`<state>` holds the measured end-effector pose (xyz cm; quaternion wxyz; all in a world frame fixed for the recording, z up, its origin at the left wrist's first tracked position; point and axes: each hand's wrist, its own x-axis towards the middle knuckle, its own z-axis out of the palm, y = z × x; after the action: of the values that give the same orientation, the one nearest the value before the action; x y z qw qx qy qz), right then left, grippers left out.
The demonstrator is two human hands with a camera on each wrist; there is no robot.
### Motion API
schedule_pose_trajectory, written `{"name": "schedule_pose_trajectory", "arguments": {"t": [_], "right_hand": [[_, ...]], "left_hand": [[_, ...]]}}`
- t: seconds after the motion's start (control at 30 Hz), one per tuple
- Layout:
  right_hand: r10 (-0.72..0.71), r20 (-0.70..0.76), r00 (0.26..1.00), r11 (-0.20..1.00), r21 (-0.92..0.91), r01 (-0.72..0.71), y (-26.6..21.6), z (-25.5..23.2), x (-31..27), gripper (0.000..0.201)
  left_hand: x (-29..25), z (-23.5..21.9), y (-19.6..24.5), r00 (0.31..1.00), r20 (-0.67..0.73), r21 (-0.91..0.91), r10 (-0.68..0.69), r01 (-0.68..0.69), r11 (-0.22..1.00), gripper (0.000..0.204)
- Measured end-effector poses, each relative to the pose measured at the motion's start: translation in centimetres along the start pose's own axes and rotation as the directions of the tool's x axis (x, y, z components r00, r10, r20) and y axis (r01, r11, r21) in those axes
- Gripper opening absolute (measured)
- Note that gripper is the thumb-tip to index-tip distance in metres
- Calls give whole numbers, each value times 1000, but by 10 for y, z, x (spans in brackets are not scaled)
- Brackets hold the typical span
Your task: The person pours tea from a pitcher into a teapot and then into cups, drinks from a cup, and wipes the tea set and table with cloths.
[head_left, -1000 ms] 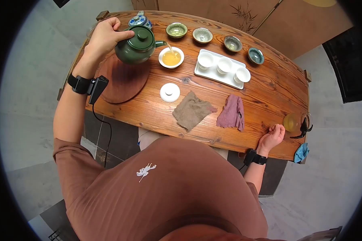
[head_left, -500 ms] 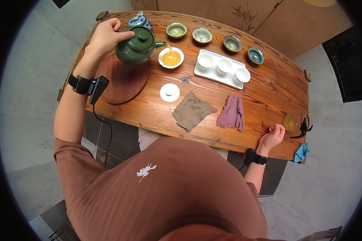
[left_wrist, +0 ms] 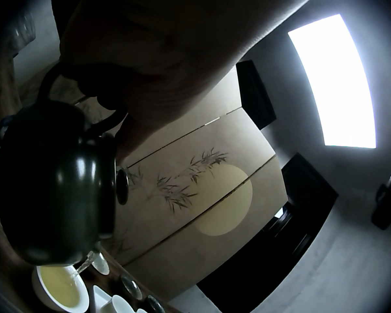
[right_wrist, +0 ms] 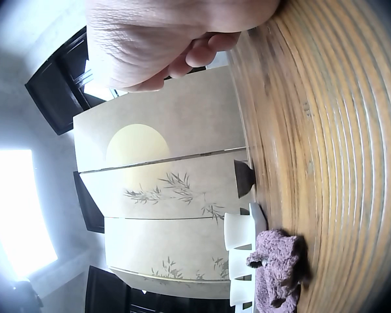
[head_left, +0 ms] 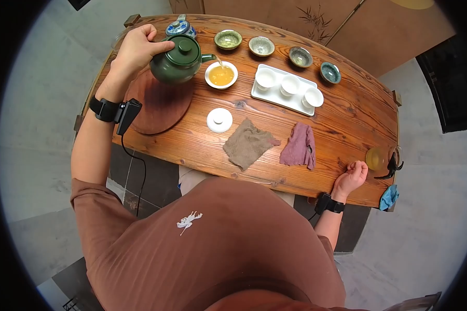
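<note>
My left hand (head_left: 135, 51) grips the handle of a dark green teapot (head_left: 172, 70), its thumb reaching onto the lid. The pot hangs over a round wooden board (head_left: 163, 111), with its spout at the far rim of a white gaiwan bowl (head_left: 208, 78). A thin stream of tea falls from the spout into the bowl, which holds amber tea (head_left: 221, 76); the left wrist view shows this stream too. The gaiwan's white lid (head_left: 219, 120) lies on the table nearby. Near the right front edge rests my right hand (head_left: 351, 177), fingers loosely curled and holding nothing, beside a glass pitcher (head_left: 375, 158) of pale yellow liquid.
Several small glazed bowls (head_left: 300, 57) line the table's far side, with a blue-and-white pot (head_left: 181, 27) behind the teapot. Three white cups stand on a white tray (head_left: 302, 106). A brown cloth (head_left: 248, 145), a purple cloth (head_left: 299, 146) and a blue cloth (head_left: 389, 197) lie toward the front.
Tea keeps running from the spout, and the surface in the white bowl looks slightly wider with more bubbles. Both hands have stayed almost where they were.
</note>
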<state>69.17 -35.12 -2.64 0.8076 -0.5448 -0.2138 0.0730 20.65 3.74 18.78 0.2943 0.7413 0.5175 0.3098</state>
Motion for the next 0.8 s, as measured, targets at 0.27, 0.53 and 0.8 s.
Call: {"name": "schedule_pose_trajectory", "arguments": {"t": [0.27, 0.53, 0.8], "right_hand": [[9, -11, 1000, 1000, -9, -9, -1, 0, 0, 10], [0, 4, 1000, 1000, -9, 0, 1, -2, 1, 10], [13, -10, 1000, 999, -29, -13, -1, 0, 1, 10]], "left_hand": [[1, 1, -7, 999, 11, -59, -38, 39, 998, 59], [-8, 21, -59, 993, -18, -365, -117, 102, 926, 51], [-31, 35, -90, 973, -90, -607, -213, 116, 787, 50]]}}
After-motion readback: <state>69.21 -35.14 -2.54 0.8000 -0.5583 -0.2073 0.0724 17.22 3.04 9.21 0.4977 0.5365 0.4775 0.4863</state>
